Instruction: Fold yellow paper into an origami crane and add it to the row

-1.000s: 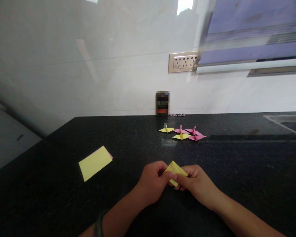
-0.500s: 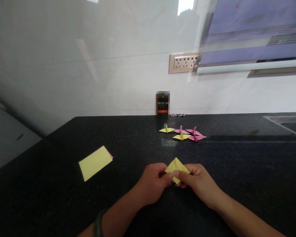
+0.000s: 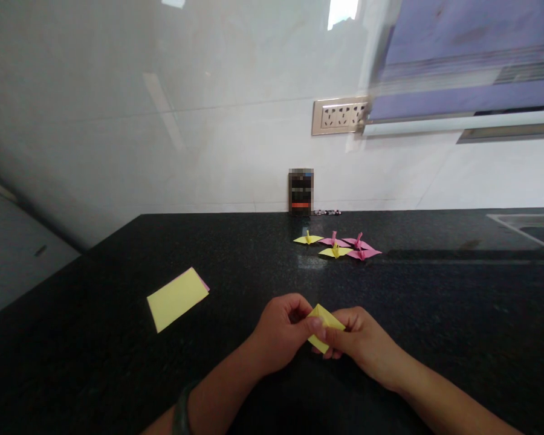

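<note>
A small folded yellow paper (image 3: pixel 324 320) is pinched between both my hands just above the black counter (image 3: pixel 95 338). My left hand (image 3: pixel 280 331) grips its left side with thumb and fingers closed. My right hand (image 3: pixel 361 339) holds its right side, fingers curled over the fold. A stack of flat paper squares (image 3: pixel 176 298), yellow on top with pink showing beneath, lies to the left.
Several finished paper cranes (image 3: pixel 338 244), yellow and pink, sit further back on the counter. A small dark box (image 3: pixel 301 192) stands against the white wall, with a socket strip (image 3: pixel 339 116) above. A sink edge (image 3: pixel 526 223) shows at far right.
The folded yellow paper has been pressed flatter and lower between my hands, which stay in about the same place.
</note>
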Demonstrator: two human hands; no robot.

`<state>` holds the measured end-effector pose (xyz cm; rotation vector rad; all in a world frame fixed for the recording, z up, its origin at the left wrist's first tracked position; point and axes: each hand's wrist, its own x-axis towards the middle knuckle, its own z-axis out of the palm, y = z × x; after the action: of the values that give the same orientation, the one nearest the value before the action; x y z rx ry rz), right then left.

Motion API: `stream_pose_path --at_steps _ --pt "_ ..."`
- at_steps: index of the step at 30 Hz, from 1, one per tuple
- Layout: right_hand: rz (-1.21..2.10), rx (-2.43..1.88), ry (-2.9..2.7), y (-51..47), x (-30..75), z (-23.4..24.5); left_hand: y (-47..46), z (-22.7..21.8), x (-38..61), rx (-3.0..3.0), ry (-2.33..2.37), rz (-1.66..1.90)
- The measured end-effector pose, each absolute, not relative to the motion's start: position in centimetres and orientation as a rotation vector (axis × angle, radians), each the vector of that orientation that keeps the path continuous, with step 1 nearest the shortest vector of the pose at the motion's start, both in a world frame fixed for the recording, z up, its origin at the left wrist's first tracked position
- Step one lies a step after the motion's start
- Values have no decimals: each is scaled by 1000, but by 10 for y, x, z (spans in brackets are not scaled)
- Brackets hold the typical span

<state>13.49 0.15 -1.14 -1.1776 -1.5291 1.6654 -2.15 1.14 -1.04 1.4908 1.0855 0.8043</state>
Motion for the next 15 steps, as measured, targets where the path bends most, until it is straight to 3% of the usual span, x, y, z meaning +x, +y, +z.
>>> stream_pose_path --at_steps 15 --pt "1760 -1118 -1551 -4 132 -15 11 -3 -23 1457 1116 795"
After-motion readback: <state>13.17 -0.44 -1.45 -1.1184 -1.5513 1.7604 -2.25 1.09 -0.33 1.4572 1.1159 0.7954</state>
